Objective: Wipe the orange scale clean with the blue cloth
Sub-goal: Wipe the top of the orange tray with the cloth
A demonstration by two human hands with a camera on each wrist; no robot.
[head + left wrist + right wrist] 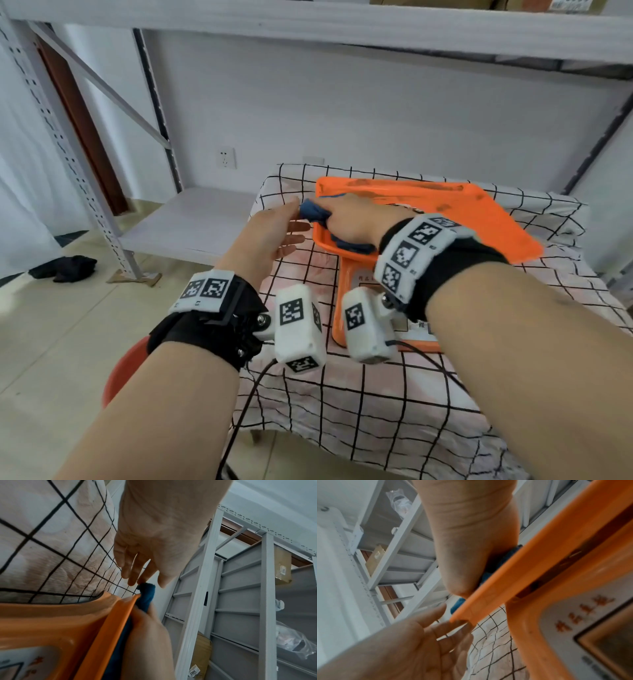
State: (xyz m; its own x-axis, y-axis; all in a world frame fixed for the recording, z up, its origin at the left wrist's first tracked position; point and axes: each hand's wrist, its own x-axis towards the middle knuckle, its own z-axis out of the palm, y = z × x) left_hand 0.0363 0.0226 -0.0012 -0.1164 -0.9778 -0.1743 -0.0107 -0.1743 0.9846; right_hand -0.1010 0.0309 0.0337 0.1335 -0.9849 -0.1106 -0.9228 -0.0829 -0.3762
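Observation:
The orange scale (445, 212) stands on a checked tablecloth, its flat tray streaked with dark smudges along the far edge. My right hand (356, 222) grips the bunched blue cloth (313, 212) and presses it on the tray's near left corner. The cloth (145, 599) sticks out past the tray's edge (488, 601). My left hand (277, 233) hovers just left of that corner with fingers straight and spread, fingertips (132, 582) close to the cloth's end, holding nothing. The scale's display panel (599, 635) shows below the tray.
The small table (376, 411) under the checked cloth ends just left of the scale. A grey metal rack (102, 171) with a low shelf stands behind and to the left. A dark rag (63, 269) lies on the tiled floor. A red stool (123, 370) sits below my left arm.

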